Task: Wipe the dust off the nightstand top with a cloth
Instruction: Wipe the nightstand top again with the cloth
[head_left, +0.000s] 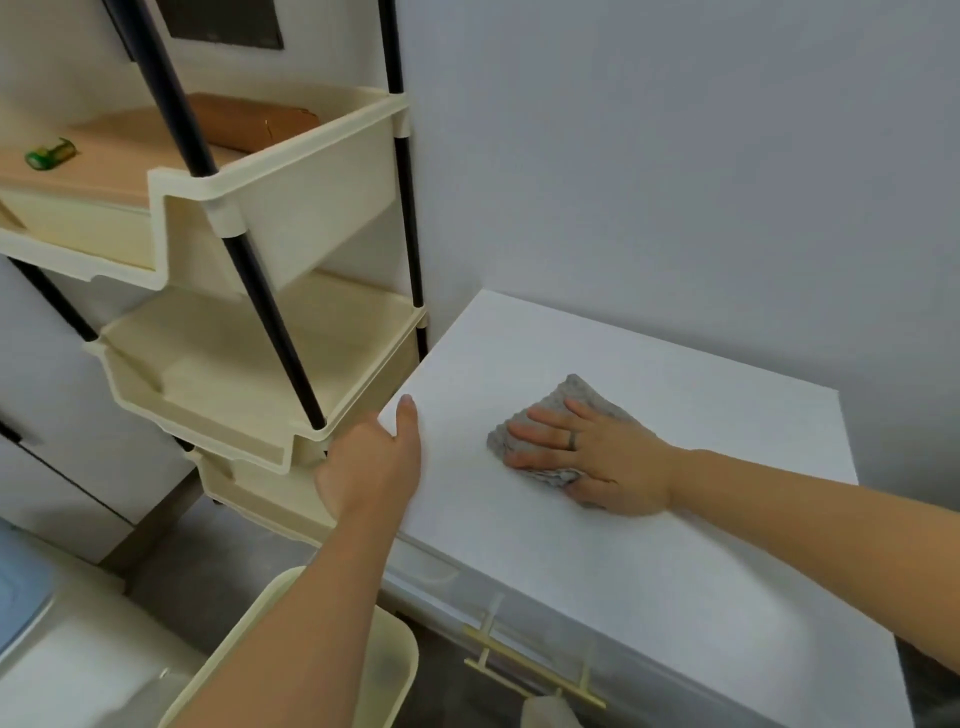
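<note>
Cream tiered rack (249, 332) stands at 9 o'clock of the nightstand top (649, 561), just beside its left edge; a green item and a brown roll lie on the upper tier. Left hand (371, 467) braces that left edge: thumb on the surface, fingers curled over the side, grip holding the edge only, no cloth. Grey cloth (550, 421) lies flat near mid-top, toward 10 o'clock. Right hand (592, 457) presses it down, fingers spread, palm-flat grip rather than a pinch. Progress: wiping under way. No dust visible, so cleaned area cannot be told; judged that corners remain.
</note>
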